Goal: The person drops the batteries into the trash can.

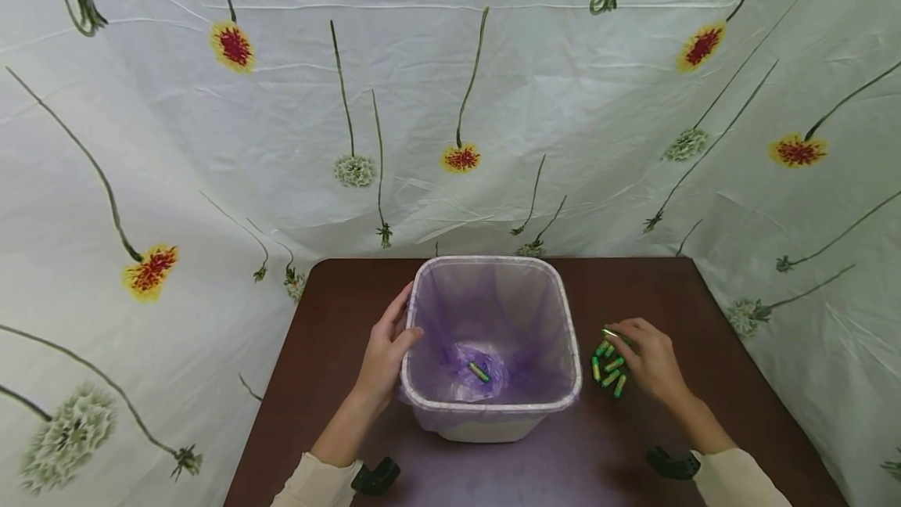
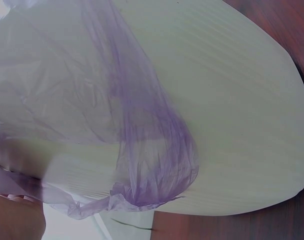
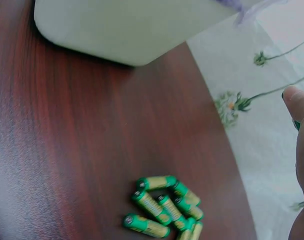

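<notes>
A white bin (image 1: 493, 429) lined with a purple bag (image 1: 493, 311) stands mid-table. My left hand (image 1: 407, 318) grips its left rim, thumb hooked over the edge. One green-and-gold battery (image 1: 479, 372) lies at the bottom of the bag. To the right of the bin, my right hand (image 1: 619, 335) pinches a battery (image 1: 609, 332) just above a small pile of several batteries (image 1: 608, 370). In the right wrist view the pile (image 3: 164, 207) lies on the wood below a fingertip (image 3: 297, 102). The left wrist view is filled by the bin wall (image 2: 232, 125) and the bag's overhang (image 2: 152, 160).
The dark brown table (image 1: 704, 311) is narrow, with edges close on both sides. A white cloth printed with flowers (image 1: 450, 100) hangs behind it and drapes around it. Black wrist mounts (image 1: 375, 476) sit on both forearms.
</notes>
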### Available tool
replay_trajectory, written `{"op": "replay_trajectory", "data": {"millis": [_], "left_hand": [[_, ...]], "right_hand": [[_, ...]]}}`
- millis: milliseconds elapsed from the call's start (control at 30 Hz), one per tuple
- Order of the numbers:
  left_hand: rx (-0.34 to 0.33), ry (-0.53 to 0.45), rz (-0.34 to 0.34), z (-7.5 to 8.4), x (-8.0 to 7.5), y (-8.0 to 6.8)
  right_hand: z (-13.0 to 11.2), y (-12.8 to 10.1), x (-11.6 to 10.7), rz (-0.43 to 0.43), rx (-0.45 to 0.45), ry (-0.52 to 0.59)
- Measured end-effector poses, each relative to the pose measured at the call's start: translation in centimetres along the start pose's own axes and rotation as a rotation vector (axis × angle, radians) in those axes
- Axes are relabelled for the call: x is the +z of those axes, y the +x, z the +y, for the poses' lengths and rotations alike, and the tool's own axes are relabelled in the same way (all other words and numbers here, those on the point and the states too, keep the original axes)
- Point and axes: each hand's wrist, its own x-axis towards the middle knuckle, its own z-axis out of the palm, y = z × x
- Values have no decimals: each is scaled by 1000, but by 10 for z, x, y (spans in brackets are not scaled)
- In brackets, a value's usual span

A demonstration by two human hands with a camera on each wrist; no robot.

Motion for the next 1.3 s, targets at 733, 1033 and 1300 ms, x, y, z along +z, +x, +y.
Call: {"op": "replay_trajectory", "data": {"millis": [733,1033,1300], "left_hand": [[0,-26,-11,-2,0,0],[9,-12,-1,0,-1,0],[22,1,-13,-2,-3,0]], "right_hand": [[-41,65,-25,-21,-88,157],[-60,92,-28,-41,-121,170],[-80,115,-25,-85,-160,227]]}}
